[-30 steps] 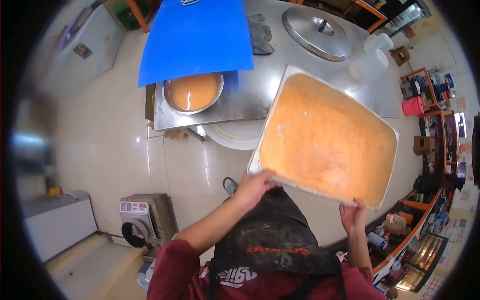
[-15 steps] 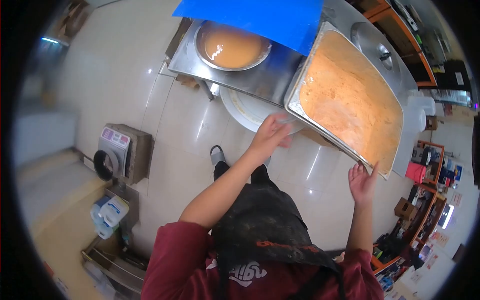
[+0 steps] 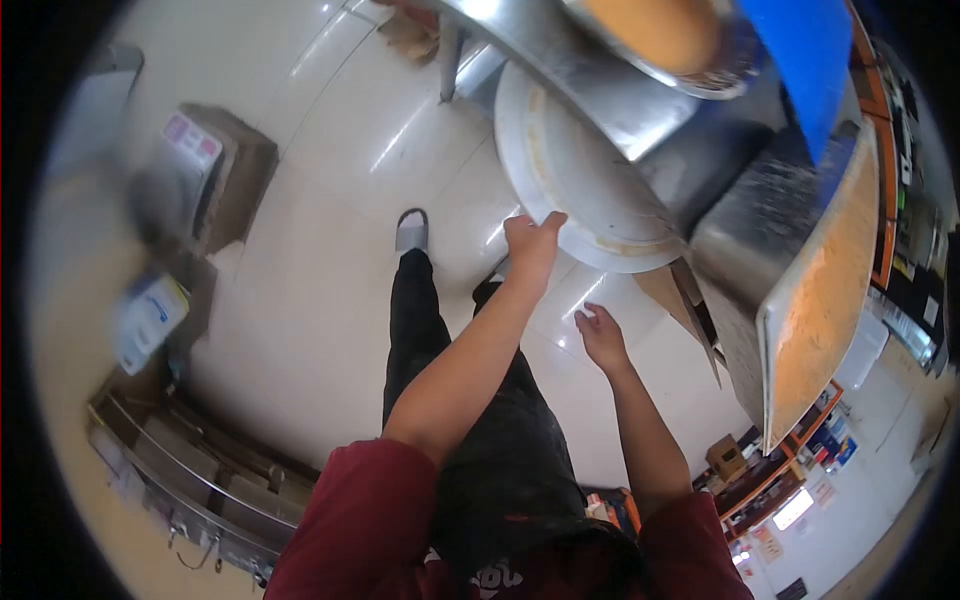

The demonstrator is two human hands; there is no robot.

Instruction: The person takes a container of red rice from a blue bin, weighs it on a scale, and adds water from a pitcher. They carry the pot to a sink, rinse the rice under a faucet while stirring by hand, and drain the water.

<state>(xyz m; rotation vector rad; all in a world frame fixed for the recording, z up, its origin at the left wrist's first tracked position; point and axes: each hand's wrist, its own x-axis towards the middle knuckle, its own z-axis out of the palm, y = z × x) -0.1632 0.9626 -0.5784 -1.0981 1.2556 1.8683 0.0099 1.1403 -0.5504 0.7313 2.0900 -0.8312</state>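
A large round white basin or lid [image 3: 590, 180] sits low beneath the edge of the metal table. My left hand [image 3: 532, 245] is closed on its near rim, the thumb lying over the edge. My right hand [image 3: 603, 340] hangs in the air over the floor, below and right of that rim, with its fingers apart and nothing in it. To the right, a deep metal tray [image 3: 735, 270] holding an orange-brown mass [image 3: 825, 300] stands higher up, apart from both hands.
A bowl of orange-brown liquid [image 3: 660, 30] rests on the metal table [image 3: 560, 50], with a blue sheet [image 3: 805, 65] beside it. Cardboard [image 3: 685, 310] stands under the tray. At left are a scale [image 3: 190, 150] on a block and a plastic jug [image 3: 155, 320].
My left hand has taken hold of the white round rim. My right hand has left the tray's edge and moved down and left. The view has swung lower, beneath the table.
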